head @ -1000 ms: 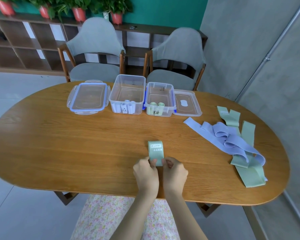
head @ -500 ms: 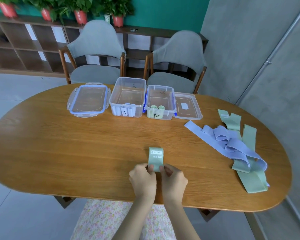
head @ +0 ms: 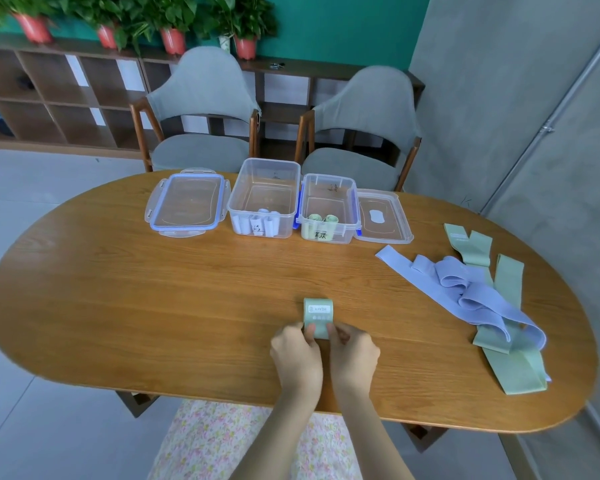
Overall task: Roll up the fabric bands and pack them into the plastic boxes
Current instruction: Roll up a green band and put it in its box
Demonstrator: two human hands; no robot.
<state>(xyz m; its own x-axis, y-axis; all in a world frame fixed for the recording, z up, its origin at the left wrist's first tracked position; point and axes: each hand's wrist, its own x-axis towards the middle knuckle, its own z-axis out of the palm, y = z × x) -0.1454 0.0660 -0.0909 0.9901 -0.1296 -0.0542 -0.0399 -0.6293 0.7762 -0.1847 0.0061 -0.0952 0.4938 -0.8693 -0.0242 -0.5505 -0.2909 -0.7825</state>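
Observation:
A green fabric band (head: 318,314) lies flat on the wooden table (head: 153,306) near the front edge, its label end pointing away from me. My left hand (head: 297,355) and my right hand (head: 354,356) pinch its near end side by side, where the band is rolled up. At the back stand two open plastic boxes: the left box (head: 264,199) holds white rolls, the right box (head: 328,209) holds green rolls. A pile of loose lilac bands (head: 465,289) and green bands (head: 510,362) lies at the right.
Two clear lids lie beside the boxes, one (head: 187,204) at the left and one (head: 381,216) at the right. Two grey chairs (head: 201,109) stand behind the table. A shelf with potted plants lines the back wall, and a grey wall runs along the right.
The flat part of the green band has grown shorter as both hands roll its near end forward. The view has dropped slightly.

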